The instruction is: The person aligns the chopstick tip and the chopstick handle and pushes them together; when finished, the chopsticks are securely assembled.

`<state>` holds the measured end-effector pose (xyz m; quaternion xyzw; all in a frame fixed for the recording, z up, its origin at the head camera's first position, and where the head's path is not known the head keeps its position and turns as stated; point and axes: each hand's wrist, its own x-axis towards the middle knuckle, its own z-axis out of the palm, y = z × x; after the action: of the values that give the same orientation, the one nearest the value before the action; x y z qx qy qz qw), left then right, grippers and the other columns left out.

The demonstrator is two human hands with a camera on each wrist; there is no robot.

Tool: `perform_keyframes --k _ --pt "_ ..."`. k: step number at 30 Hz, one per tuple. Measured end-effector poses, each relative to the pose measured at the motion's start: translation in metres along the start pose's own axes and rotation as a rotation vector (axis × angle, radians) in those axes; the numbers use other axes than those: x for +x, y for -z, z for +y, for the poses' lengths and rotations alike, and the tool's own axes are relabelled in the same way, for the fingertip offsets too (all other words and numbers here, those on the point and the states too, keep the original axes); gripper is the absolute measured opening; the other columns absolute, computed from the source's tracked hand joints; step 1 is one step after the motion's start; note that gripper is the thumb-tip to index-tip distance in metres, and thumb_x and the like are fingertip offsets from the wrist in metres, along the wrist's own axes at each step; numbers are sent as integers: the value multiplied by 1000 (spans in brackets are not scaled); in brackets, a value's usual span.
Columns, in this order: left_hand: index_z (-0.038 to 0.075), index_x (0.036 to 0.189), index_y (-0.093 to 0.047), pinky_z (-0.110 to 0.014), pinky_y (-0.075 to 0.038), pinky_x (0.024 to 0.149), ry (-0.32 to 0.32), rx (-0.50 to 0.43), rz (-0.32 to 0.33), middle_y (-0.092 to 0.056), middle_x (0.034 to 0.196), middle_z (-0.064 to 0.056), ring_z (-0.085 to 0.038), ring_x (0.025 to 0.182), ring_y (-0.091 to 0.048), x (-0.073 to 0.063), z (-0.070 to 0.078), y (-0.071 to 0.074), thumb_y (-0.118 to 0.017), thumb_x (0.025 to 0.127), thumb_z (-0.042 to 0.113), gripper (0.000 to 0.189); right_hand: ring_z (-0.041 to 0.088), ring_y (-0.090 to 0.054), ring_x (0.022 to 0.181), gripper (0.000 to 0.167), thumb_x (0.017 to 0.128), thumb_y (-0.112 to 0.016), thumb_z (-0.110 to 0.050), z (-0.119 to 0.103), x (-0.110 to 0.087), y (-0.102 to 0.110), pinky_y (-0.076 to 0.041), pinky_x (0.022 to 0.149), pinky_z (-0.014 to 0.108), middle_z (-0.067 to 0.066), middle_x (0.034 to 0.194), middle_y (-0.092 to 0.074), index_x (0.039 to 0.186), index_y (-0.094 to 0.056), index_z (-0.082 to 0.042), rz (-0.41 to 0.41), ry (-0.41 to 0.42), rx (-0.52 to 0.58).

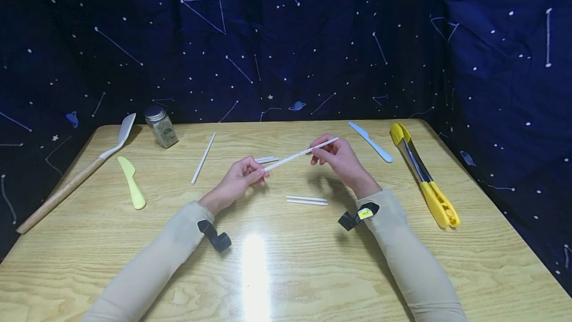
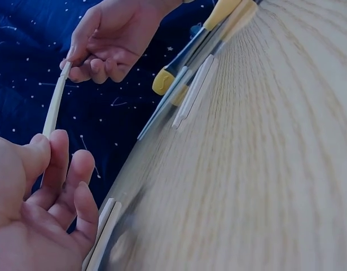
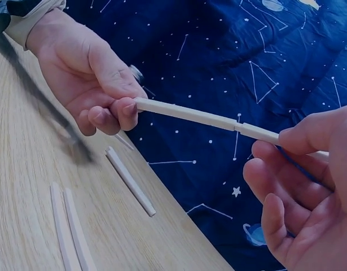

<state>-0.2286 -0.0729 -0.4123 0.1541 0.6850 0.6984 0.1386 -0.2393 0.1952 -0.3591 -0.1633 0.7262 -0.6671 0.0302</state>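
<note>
Above the middle of the table, two slender white sticks meet end to end in one nearly straight line. My left hand [image 1: 236, 181] pinches the outer end of the left stick [image 3: 187, 113] between thumb and fingertips. With thumb and forefinger my right hand [image 1: 343, 162] holds the right stick [image 3: 259, 132], whose far end pokes out past the fingers. A small notch shows where the sticks meet in the right wrist view. Below them on the table lies a pair of similar sticks [image 1: 307, 201]. More sticks [image 1: 264, 159] lie just behind my left hand, partly hidden by it.
Farther left lies a single stick [image 1: 203, 158]. A spice jar [image 1: 162, 127], a wooden-handled spatula [image 1: 85, 175] and a yellow-green knife [image 1: 131, 182] are on the left. A blue knife [image 1: 370, 141] and yellow tongs [image 1: 422, 175] lie right. A starry cloth [image 1: 286, 39] hangs behind the table.
</note>
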Motion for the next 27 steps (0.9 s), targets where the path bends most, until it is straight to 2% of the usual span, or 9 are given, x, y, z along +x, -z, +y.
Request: perform_keyframes --k 4,11,18,22,27 --pt "5 92 -54 -18 -53 75 1 -18 -15 -66 85 7 -6 75 -62 0 0 0 -50 95 -5 11 8 -63 65 14 93 -54 3 0 -1 0 -44 62 17 -9 78 -68 93 -61 -9 5 -12 -13" --pt "8 90 -57 -20 -54 72 -18 17 -64 -69 86 5 -7 76 -64 0 2 4 -53 95 -1 10 7 -62 64 15 92 -54 3 1 -1 3 -44 63 18 -8 78 -68 93 -63 -9 10 -9 -6" --pt "12 85 -62 -21 -50 69 -42 21 -100 -71 82 8 -9 76 -63 -1 3 4 -59 92 2 13 8 -63 62 16 92 -55 4 1 -1 4 -44 64 19 -7 75 -67 92 -65 -8 1 -18 12" --pt "18 78 -67 -20 -49 67 -73 16 -102 -72 81 7 -14 77 -65 -2 5 1 -63 88 -2 23 7 -63 61 15 92 -54 4 1 0 5 -43 64 20 -7 72 -67 93 -65 -6 -18 -17 18" --pt "21 75 -70 -19 -50 65 -106 3 -87 -72 80 7 -13 77 -67 -3 4 -2 -66 84 -7 30 7 -64 61 18 92 -52 6 1 -2 5 -44 64 20 -6 73 -68 93 -64 -8 -31 5 39"
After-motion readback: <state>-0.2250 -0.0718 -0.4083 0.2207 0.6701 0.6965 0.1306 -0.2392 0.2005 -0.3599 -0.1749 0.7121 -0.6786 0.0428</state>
